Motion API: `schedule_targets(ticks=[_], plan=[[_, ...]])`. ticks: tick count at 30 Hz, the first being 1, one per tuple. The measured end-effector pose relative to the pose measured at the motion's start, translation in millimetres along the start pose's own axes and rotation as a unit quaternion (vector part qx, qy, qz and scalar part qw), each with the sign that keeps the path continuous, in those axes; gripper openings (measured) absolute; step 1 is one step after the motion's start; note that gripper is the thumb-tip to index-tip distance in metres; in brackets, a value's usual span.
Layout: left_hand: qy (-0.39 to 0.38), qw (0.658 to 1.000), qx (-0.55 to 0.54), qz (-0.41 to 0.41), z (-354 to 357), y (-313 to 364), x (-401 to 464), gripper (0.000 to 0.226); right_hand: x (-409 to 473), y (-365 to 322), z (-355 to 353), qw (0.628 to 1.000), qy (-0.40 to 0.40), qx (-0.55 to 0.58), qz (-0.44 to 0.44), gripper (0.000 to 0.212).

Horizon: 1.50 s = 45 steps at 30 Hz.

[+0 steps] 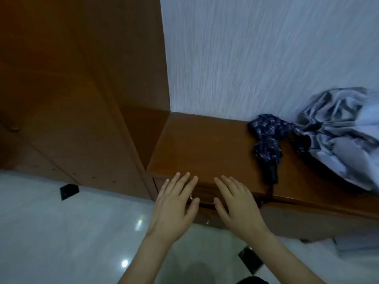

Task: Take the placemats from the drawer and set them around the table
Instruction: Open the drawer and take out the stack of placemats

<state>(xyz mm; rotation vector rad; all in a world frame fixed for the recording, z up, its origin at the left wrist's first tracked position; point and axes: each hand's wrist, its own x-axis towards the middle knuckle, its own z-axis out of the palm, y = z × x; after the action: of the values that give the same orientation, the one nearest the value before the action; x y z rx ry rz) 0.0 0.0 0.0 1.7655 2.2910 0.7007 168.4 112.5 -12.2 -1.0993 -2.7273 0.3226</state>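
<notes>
- You are at the very start: both hands are stretched toward the front of the low wooden cabinet (205, 148), and the drawer (203, 196) that should hold the placemats looks closed or nearly so.
- Your left hand (174, 203) has its fingers (189, 186) straight and spread, gripping nothing; the tips reach over the cabinet's front edge.
- Your right hand (235, 203) matches it, flat and loose, empty, just beside the left.
- Between the two hands you can glimpse a small brass handle (191, 197) on the drawer front. The next move, as I judge it, calls for curling fingers round that handle and pulling the drawer straight toward you.
- The placemats are not in view; presumably they lie inside the drawer, so nothing can be said of their look or number.
- On the cabinet top, well to your right, lie a folded dark plaid umbrella (266, 144) and a crumpled grey cloth (340, 136) touching it. The umbrella's end overhangs the front edge, so pull with care.
</notes>
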Motion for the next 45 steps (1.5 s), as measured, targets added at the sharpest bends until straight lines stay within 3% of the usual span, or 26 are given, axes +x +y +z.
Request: schedule_targets(ticks=[12, 18, 22, 25, 34, 45], plan=[[0.065, 0.992, 0.086, 0.061, 124, -47, 49, 0.054, 48, 57, 98, 0.992, 0.073, -0.091, -0.055, 0.057], [0.091, 0.990, 0.087, 0.067, 129, -44, 44, 0.053, 44, 68, 92, 0.990, 0.059, -0.124, -0.041, 0.060], [0.135, 0.986, 0.036, 0.093, 142, -38, 27, 0.039, 44, 71, 90, 0.986, 0.040, -0.156, -0.049, 0.071], [0.080, 0.990, 0.049, 0.103, 166, -37, 20, 0.030, 45, 73, 92, 0.986, 0.049, -0.151, -0.053, 0.074], [-0.077, 0.989, 0.120, 0.043, 203, -42, 28, 0.043, 46, 77, 93, 0.988, 0.059, -0.131, -0.063, 0.071], [-0.059, 0.991, 0.111, 0.053, 209, -42, 7, 0.038, 46, 77, 94, 0.989, 0.061, -0.119, -0.055, 0.052]])
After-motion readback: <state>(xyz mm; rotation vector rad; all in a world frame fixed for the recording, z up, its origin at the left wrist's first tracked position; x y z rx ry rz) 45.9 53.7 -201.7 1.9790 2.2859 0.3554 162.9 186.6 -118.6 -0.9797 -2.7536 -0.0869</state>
